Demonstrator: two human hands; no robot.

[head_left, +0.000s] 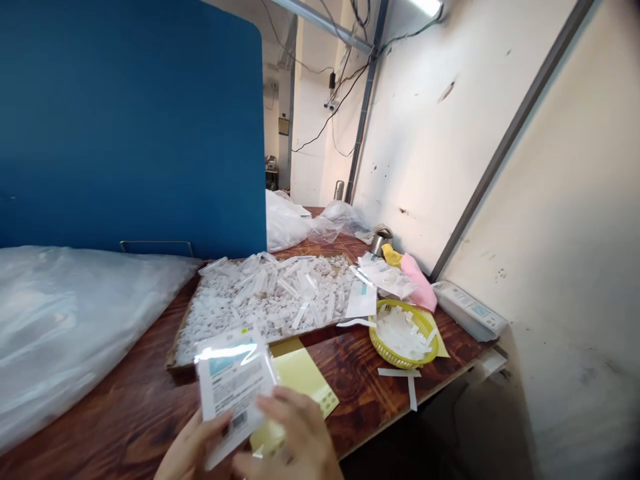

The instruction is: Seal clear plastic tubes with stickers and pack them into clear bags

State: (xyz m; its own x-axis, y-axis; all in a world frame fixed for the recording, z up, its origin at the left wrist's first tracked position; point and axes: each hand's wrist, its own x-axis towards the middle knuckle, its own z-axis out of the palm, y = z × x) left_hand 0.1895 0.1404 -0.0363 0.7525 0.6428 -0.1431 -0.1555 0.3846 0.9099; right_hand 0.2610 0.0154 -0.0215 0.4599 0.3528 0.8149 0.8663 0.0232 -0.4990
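My left hand (193, 443) is closed on the lower left edge of a clear packet (233, 387) with a printed white and teal card inside. Tilted, the packet hangs over the near side of the table. At its lower right, my right hand (295, 433) is partly blurred, its fingers bent against or just over the packet's edge; what they grip, if anything, is unclear. Under the packet and the right hand lies a yellow sticker sheet (305, 377) with round dots at one corner. A small green sticker (245, 331) shows at the packet's top.
Behind the packet, a wide tray (183, 333) holds many small white pieces and clear tubes. A yellow basket (380, 347) of white strips stands right. Loose strips (413, 393), packets (387, 277), pink cloth (419, 283) and a white box (470, 310) lie nearby. Plastic bag (75, 320) at left.
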